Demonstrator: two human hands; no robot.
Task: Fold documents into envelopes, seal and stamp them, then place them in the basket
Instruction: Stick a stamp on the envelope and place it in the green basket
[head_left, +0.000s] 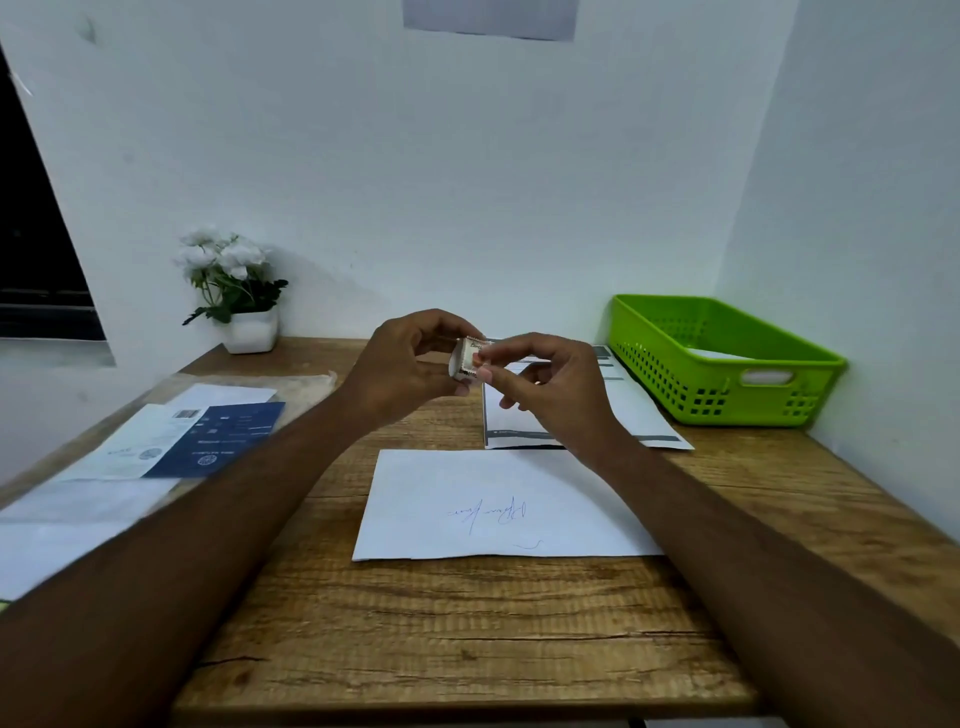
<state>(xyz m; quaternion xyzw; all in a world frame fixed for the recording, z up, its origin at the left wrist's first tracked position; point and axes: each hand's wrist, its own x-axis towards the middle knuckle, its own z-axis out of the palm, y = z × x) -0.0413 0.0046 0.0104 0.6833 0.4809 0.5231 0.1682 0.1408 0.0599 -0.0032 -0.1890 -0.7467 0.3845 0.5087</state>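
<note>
Both hands' fingers (485, 371) pinching stamp roll (466, 357) above white envelope (498, 506), bare wooden desk (441, 623) near edge, green basket (722, 358) far right

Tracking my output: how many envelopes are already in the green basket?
1 shows: a white piece lying inside the green basket near its right wall. More may lie hidden beneath it or behind the front wall.

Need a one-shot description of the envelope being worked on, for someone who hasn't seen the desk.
On the wooden desk, look at the middle, directly below the raised left hand and right hand. The envelope lies flat there, plain white. Unlike the printed papers at left, it bears only a blue handwritten scrawl.
</note>
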